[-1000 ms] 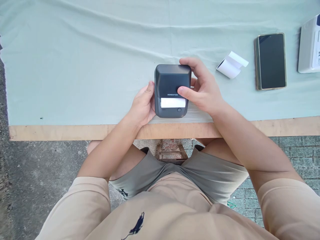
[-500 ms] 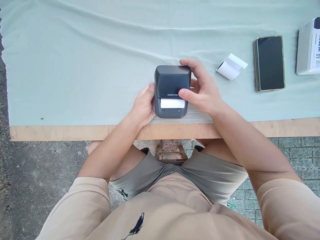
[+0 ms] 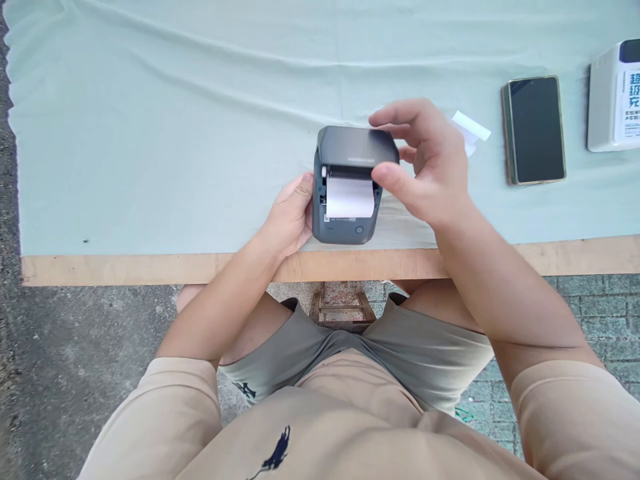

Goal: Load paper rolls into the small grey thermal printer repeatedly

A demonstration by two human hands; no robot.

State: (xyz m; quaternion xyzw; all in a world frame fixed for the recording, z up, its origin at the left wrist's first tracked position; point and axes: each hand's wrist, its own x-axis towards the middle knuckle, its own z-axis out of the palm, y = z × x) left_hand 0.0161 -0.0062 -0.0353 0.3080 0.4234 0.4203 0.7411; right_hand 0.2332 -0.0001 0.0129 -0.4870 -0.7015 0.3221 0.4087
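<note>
Two hands (image 3: 291, 212) (image 3: 433, 163) flank the printer (image 3: 344, 231) near the table's edge (image 3: 125, 269).

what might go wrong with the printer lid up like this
The raised lid might drop if the right hand at its edge slips. The white paper lies across the opening of the printer, so a closing lid could pinch or skew it. With the left hand at the printer's left side, an uneven push might tilt it.
</note>
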